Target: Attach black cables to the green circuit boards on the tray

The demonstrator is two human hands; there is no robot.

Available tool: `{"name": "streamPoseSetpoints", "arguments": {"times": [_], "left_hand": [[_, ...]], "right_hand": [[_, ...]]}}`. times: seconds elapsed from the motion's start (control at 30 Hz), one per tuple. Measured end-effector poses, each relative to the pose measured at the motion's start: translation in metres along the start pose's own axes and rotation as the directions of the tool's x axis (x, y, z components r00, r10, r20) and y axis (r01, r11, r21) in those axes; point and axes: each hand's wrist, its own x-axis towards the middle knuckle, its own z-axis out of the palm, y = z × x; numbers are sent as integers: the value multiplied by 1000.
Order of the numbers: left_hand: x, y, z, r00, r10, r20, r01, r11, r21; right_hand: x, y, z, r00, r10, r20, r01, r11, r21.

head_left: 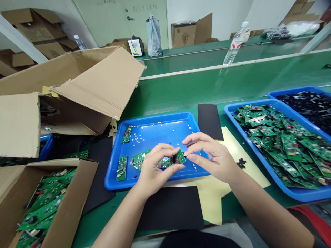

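Above a blue tray (152,129), my left hand (155,165) pinches a small green circuit board (180,157) between thumb and fingers. The board is tilted, and part of it is hidden by the fingers. My right hand (210,155) is at the board's right edge, thumb and middle finger close together and index finger raised. A tiny dark bit shows by those fingertips, too small to name. In the tray lie a board (126,134) at the upper left, another board (121,168) below it, more boards under my left hand, and scattered small white pieces (138,137).
At right, a blue tray of piled circuit boards (289,141) stands before a tray of black parts (307,103). Small black pieces (241,163) lie on yellow paper (230,148). Cardboard boxes (98,82) crowd the left; one open box (77,193) holds boards. A bottle (234,46) stands behind.
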Motion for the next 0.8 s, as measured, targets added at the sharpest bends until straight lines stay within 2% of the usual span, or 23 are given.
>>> {"name": "streamPoseSetpoints", "arguments": {"times": [0.13, 0.27, 0.4, 0.57, 0.8], "left_hand": [[0, 1, -1, 998, -67, 6, 67, 991, -119], [0, 0, 0, 996, -94, -11, 91, 984, -153], [-1, -4, 1, 990, -124, -63, 112, 980, -167], [0, -7, 0, 989, -15, -148, 5, 998, -67], [1, -4, 0, 981, 172, -89, -159, 979, 131]], "right_hand": [[0, -1, 1, 999, -41, -7, 41, 999, -28], [0, -3, 0, 1000, -26, 16, 27, 999, -23], [0, -3, -3, 997, 36, 69, -43, 993, 105], [1, 2, 1, 976, 212, 49, -216, 918, 333], [5, 3, 8, 912, 376, 164, -409, 810, 420]]}}
